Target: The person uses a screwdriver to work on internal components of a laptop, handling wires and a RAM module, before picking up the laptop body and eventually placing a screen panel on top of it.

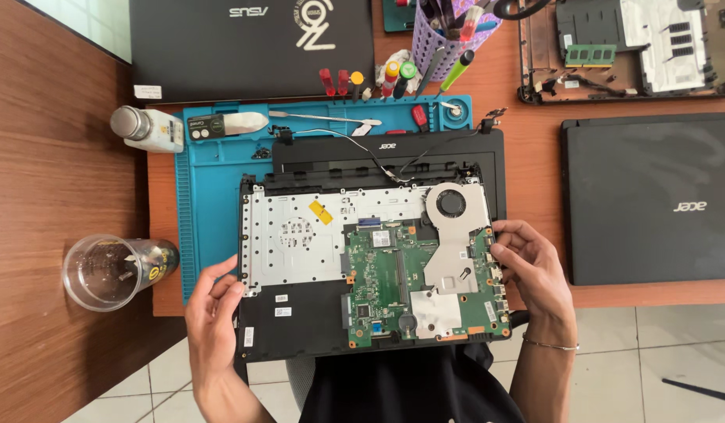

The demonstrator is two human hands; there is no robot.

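Clearly, the opened laptop lies bottom-up between the two hands, its near edge hanging off the table toward the person's lap, which puts the green board and fan face up and easy to reach. The left hand cups the laptop's left edge, fingers curled around the rim, thumb on top, steadying the shell. The right hand is bent at the wrist, fingertips pressed against the board's right edge by the ports; it seems to pinch or lever there, though I cannot tell whether anything is clamped. Neither hand carries a tool. Beyond the fingers, a blue mat sits under the laptop, likely to keep loose screws and parts from rolling. Left of the left hand stands a clear cup; farther off, a white bottle. Screwdrivers wait past the mat, and a closed black laptop lies right of the right hand.
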